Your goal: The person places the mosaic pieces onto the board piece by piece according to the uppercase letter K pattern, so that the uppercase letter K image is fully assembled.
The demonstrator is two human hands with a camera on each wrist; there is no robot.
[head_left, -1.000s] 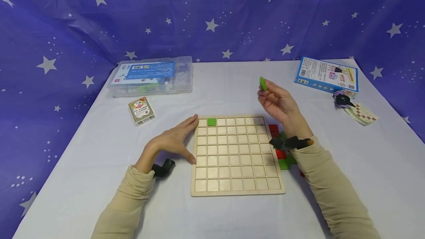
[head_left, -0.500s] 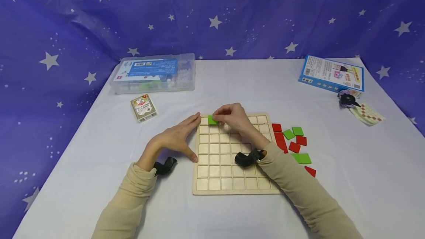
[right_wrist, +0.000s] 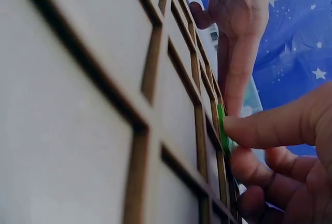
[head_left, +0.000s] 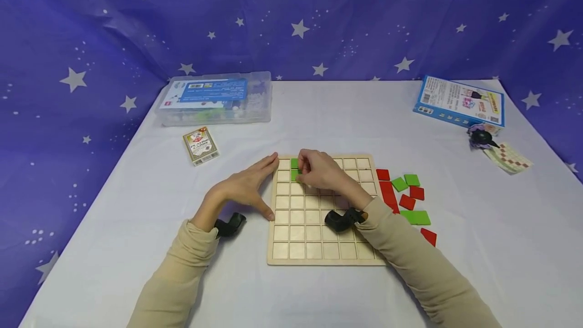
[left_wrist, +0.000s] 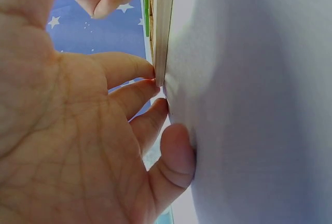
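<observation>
A green tile (head_left: 294, 174) sits in the board's (head_left: 325, 252) second row near its far-left corner, just below another green tile (head_left: 294, 163), pinched by the curled fingers of the right hand (head_left: 321, 171). The left hand (head_left: 246, 187) lies spread with straight fingers against the board's left edge, on the bench (head_left: 319, 115) near its middle. Loose red and green tiles (head_left: 407, 196) lie just right of the board, a card pack (head_left: 201, 145) and clear box (head_left: 214, 97) toward the far-left corner, a blue box (head_left: 460, 100) toward the far-right.
</observation>
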